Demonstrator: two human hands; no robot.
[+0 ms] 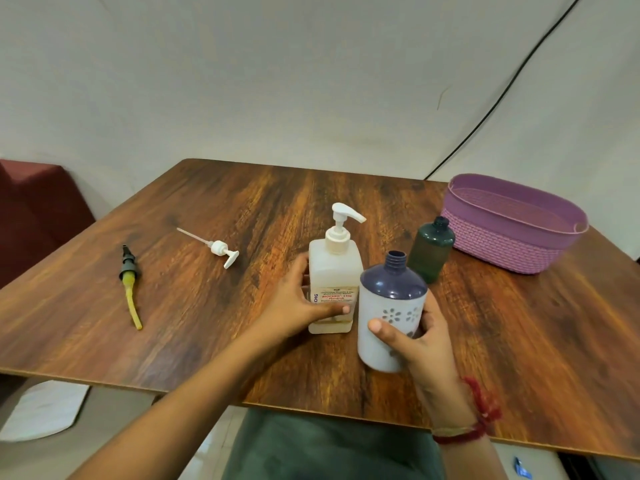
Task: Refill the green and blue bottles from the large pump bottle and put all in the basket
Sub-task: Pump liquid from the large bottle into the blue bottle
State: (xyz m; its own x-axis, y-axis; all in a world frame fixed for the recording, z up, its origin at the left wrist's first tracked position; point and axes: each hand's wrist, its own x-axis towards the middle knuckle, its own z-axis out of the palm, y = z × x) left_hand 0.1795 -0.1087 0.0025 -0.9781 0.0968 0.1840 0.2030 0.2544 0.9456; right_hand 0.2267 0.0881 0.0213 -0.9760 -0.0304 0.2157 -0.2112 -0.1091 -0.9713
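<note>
Gripping the large pump bottle [334, 271] low on its body, the left hand [301, 306] lays its thumb across the label while its fingers curl round the far side. The bottle stands upright on the surface [207, 323] with its pump fitted. The right hand [419, 344] holds the blue bottle [391, 299] by its pale flowered lower half, thumb in front and fingers wrapped round the right side. Its neck is uncapped, and whether its base touches the surface cannot be told. Behind it the green bottle [431, 251], also uncapped, stands just beside the purple basket [512, 251]. To the left lie a white pump head [221, 251] and a dark pump head [130, 271] with a yellow tube.
</note>
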